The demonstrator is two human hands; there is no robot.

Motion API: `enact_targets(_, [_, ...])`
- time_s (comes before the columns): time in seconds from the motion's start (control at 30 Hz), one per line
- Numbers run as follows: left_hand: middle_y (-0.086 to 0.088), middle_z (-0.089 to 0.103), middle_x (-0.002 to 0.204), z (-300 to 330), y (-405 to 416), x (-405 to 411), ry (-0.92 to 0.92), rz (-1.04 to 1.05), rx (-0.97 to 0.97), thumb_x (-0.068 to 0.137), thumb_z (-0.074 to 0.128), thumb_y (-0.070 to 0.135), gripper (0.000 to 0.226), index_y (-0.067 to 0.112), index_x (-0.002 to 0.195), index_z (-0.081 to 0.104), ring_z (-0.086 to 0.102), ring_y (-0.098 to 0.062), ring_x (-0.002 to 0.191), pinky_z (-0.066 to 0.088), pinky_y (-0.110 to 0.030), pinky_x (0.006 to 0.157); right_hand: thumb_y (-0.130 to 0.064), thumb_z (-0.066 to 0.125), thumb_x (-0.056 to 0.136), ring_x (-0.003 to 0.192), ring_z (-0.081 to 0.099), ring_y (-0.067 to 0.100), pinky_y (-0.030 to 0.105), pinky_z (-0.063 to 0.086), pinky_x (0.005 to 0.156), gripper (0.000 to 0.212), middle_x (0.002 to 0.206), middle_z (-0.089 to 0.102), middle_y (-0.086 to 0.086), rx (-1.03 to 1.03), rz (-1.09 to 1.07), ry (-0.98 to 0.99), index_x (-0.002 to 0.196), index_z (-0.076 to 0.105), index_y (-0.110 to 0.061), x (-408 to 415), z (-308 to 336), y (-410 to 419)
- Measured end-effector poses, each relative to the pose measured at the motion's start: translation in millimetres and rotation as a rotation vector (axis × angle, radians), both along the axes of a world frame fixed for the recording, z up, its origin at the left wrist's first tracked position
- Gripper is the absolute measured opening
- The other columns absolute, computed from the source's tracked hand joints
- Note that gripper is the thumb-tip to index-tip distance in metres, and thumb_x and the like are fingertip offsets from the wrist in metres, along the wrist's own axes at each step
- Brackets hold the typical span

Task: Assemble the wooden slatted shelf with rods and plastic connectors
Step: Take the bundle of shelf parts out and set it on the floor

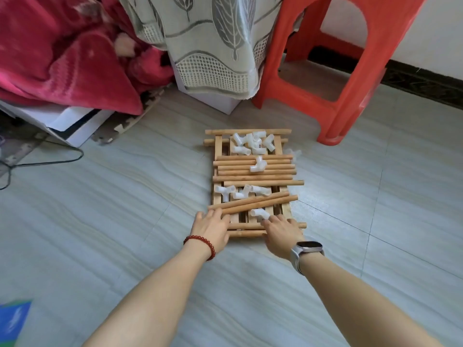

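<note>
A wooden slatted panel (pixel 218 156) lies flat on the tiled floor. Several loose wooden rods (pixel 253 171) lie across its middle, and two more rods (pixel 258 203) lie slanted nearer to me. White plastic connectors (pixel 253 143) are heaped at the far end, more connectors (pixel 240 192) lie in the middle, and a single connector (pixel 260 213) sits near the front. My left hand (pixel 213 227) rests on the panel's near left corner, fingers touching the slanted rods' ends. My right hand (pixel 281 230) lies on the near edge, fingertips at the front connector.
A red plastic stool (pixel 350 78) stands beyond the panel on the right. A patterned cloth (pixel 213 41) drapes over a white box behind it. A red blanket (pixel 62 58) and a black cable (pixel 50 161) are at the left.
</note>
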State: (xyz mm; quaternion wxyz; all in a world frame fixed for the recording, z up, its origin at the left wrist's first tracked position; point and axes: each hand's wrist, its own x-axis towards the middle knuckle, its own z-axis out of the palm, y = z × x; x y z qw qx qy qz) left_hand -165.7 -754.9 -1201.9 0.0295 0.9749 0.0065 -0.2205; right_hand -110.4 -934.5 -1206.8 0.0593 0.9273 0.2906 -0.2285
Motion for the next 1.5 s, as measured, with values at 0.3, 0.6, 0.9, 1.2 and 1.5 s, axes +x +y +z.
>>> enact_targets(0.3, [-0.003, 0.047, 0.133, 292, 79, 21, -0.138, 0.203, -0.099, 0.097, 0.041, 0.033, 0.039, 0.02, 0.133, 0.046, 0.04, -0.022, 0.127, 0.031, -0.037, 0.101, -0.013, 0.038, 0.096, 0.092, 0.061, 0.029, 0.033, 0.049, 0.069, 0.026, 0.104, 0.065, 0.011, 0.137, -0.048, 0.178, 0.111, 0.059, -0.01, 28, 279, 85])
enact_targets(0.6, [-0.002, 0.053, 0.127, 689, 266, 23, -0.452, 0.336, -0.12, 0.095, 0.045, 0.033, 0.034, 0.022, 0.126, 0.055, 0.049, -0.023, 0.119, 0.04, -0.037, 0.098, -0.014, 0.036, 0.092, 0.087, 0.061, 0.033, 0.033, 0.042, 0.068, 0.021, 0.089, 0.059, 0.012, 0.333, 0.15, 0.093, 0.076, 0.049, -0.018, 63, 680, 286])
enact_targets(0.9, [-0.003, 0.058, 0.124, 928, 419, 13, -0.742, 0.512, -0.027, 0.095, 0.047, 0.032, 0.033, 0.019, 0.123, 0.057, 0.053, -0.024, 0.115, 0.042, -0.037, 0.098, -0.016, 0.039, 0.093, 0.09, 0.059, 0.038, 0.041, 0.049, 0.077, 0.026, 0.101, 0.066, 0.014, 0.569, 0.42, -0.139, 0.093, 0.065, -0.012, 85, 916, 460])
enact_targets(1.2, [-0.006, 0.063, 0.116, 1050, 597, 26, -1.022, 0.721, 0.08, 0.093, 0.052, 0.022, 0.028, 0.013, 0.117, 0.062, 0.058, -0.024, 0.106, 0.046, -0.033, 0.091, -0.012, 0.043, 0.094, 0.089, 0.058, 0.036, 0.04, 0.048, 0.08, 0.024, 0.098, 0.066, 0.015, 0.857, 0.544, -0.218, 0.095, 0.064, -0.001, 159, 1052, 646])
enact_targets(1.5, [0.0, 0.06, 0.122, 1145, 739, 16, -1.159, 0.834, 0.258, 0.096, 0.048, 0.024, 0.029, 0.017, 0.123, 0.057, 0.056, -0.016, 0.111, 0.041, -0.024, 0.089, -0.018, 0.042, 0.096, 0.097, 0.061, 0.026, 0.034, 0.049, 0.082, 0.029, 0.105, 0.068, 0.003, 1.276, 0.671, -0.288, 0.115, 0.063, -0.017, 183, 1152, 821])
